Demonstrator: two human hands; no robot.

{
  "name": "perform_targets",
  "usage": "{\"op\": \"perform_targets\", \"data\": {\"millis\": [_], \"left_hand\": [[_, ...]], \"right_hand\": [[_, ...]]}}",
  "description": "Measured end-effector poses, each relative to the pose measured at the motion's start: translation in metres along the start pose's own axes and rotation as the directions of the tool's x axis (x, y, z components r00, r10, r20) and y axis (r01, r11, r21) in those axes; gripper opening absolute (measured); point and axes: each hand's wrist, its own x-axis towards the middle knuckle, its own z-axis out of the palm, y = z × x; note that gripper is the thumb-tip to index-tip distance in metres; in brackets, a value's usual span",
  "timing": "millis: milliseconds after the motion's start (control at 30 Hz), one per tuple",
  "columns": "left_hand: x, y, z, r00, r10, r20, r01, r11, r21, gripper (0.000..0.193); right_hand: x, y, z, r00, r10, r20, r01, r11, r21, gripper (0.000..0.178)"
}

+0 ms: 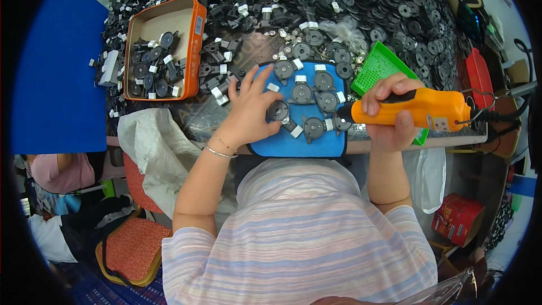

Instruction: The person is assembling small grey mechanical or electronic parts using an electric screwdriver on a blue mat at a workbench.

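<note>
My right hand (pixel 392 110) is wrapped round an orange electric screwdriver (pixel 426 108), its dark tip pointing left onto a black round part (pixel 340 122) at the mat's right edge. With thumb and fingers, my left hand (pixel 254 104) grips the rim of another black round part (pixel 278 111), which has a white tab (pixel 296 131). Both lie on a blue mat (pixel 271 148). Several similar parts with white tabs lie between my hands, among them one in the middle (pixel 302 93) and one nearer me (pixel 313 128).
An orange-rimmed box (pixel 195 51) at the left holds more such parts. Piles of black parts (pixel 226 0) and black discs (pixel 389 0) cover the table's far side. Small metal pieces (pixel 291 36) lie beyond the mat. A green perforated tray (pixel 381 68) is partly behind my right hand.
</note>
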Motion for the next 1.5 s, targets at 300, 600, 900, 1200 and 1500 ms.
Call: {"op": "perform_targets", "data": {"millis": [300,600,900,1200,1500], "left_hand": [[-0.013,0.029,0.009,0.966,-0.002,-0.258,0.035,0.992,0.124,0.038],[-0.020,0.033,0.019,0.941,-0.010,-0.338,0.078,0.979,0.188,0.037],[-0.023,0.038,0.021,0.931,-0.031,-0.364,0.113,0.972,0.205,0.037],[-0.025,0.035,0.029,0.929,-0.052,-0.366,0.136,0.969,0.208,0.044],[-0.016,0.043,0.037,0.910,-0.035,-0.413,-0.012,0.994,-0.112,0.037]], "right_hand": [[0.001,0.001,0.000,1.000,-0.006,0.008,0.006,1.000,-0.007,0.036],[0.003,0.004,0.003,1.000,0.005,0.014,-0.005,1.000,0.001,0.037],[0.007,0.012,0.013,0.998,0.004,0.067,-0.007,0.999,0.037,0.037],[0.008,0.014,0.021,0.996,0.022,0.084,-0.026,0.999,0.045,0.036],[0.010,0.013,0.034,0.995,-0.006,0.101,0.000,0.998,0.056,0.035]]}}
